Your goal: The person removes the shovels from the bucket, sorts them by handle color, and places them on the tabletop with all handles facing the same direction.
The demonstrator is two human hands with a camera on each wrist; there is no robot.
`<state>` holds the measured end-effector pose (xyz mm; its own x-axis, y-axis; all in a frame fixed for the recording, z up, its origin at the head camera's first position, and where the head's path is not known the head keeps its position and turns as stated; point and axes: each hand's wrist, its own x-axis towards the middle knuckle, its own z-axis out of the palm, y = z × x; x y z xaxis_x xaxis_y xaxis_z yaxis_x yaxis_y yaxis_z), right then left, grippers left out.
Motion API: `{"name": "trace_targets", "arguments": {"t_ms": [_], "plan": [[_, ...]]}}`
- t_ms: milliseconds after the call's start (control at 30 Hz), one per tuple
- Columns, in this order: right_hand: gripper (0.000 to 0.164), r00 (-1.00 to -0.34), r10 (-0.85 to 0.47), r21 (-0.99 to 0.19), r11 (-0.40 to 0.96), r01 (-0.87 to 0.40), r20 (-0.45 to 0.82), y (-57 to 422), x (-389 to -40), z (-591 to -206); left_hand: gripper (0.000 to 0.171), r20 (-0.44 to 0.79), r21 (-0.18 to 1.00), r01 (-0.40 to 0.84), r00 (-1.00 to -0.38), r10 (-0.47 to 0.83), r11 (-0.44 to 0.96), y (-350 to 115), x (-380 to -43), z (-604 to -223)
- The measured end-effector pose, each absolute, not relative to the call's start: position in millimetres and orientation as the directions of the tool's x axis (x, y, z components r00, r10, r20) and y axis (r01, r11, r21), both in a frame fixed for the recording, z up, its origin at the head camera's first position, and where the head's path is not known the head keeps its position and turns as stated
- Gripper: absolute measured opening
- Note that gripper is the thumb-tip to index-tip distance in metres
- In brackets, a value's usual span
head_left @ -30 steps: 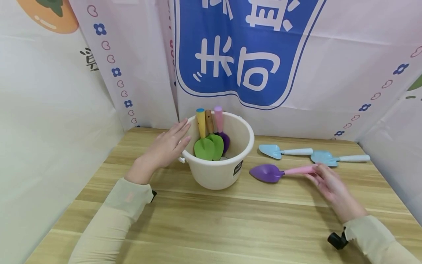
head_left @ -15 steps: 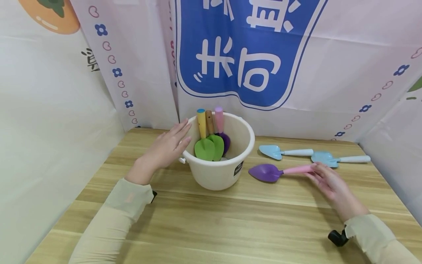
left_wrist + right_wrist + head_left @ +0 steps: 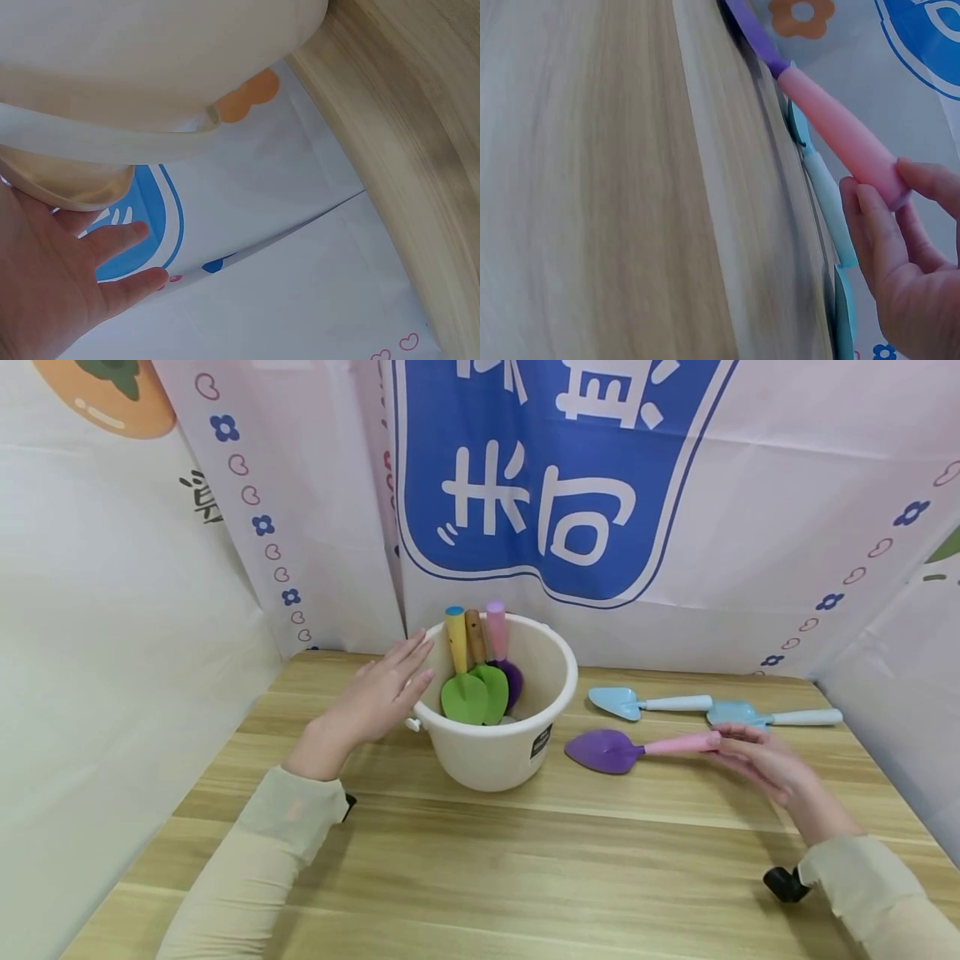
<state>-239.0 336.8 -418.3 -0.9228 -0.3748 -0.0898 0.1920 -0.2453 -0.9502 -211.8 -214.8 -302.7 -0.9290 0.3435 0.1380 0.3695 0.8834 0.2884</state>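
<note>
My left hand (image 3: 378, 689) rests with extended fingers against the left rim of a white bucket (image 3: 487, 756). In the left wrist view its fingers spread beside the bucket's rim and handle (image 3: 97, 139). Inside the bucket stand a green trowel with a yellow handle (image 3: 458, 643), another green one with a brown handle (image 3: 476, 635), and a purple one with a pink handle (image 3: 497, 631). My right hand (image 3: 772, 768) pinches the end of the pink handle of a second purple trowel (image 3: 603, 752). The right wrist view has thumb and fingers on either side of that handle (image 3: 840, 131).
Two light blue trowels with pale handles lie behind the right hand: one nearer the bucket (image 3: 617, 702), the other further right (image 3: 731, 714). The wooden table (image 3: 487, 877) is backed by a printed white cloth (image 3: 750, 543) with a blue sign. Cloth walls flank both sides.
My right hand has turned and shifted slightly right at the pink handle's end; the wrist has moved outward. The purple trowel is nearly where it was. My left hand stays on the bucket.
</note>
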Motion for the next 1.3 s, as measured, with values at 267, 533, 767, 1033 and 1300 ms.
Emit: {"name": "trace_targets", "arguments": {"t_ms": [267,533,767,1033,1300], "plan": [[0.026,-0.925,-0.328,-0.971,-0.072,0.227,-0.192,339,-244,-412,0.064,0.137,0.290,0.367,-0.930,0.341,0.884,-215,-212,-302],[0.027,-0.916,-0.330,-0.962,-0.072,0.264,-0.227,343,-246,-414,0.064,0.144,0.285,0.378,-0.925,0.350,0.881,-215,-213,-301],[0.020,-0.915,-0.311,-0.962,-0.003,0.272,-0.257,343,-244,-414,0.064,0.144,0.287,0.376,-0.926,0.348,0.881,-215,-213,-300],[0.020,-0.912,-0.309,-0.963,0.115,0.244,-0.268,344,-244,-412,0.064,0.134,0.280,0.369,-0.929,0.344,0.886,-215,-213,-301],[0.053,-0.910,-0.315,-0.913,0.385,0.139,-0.271,345,-244,-407,0.065,0.142,0.279,0.377,-0.926,0.351,0.883,-215,-212,-303]]}}
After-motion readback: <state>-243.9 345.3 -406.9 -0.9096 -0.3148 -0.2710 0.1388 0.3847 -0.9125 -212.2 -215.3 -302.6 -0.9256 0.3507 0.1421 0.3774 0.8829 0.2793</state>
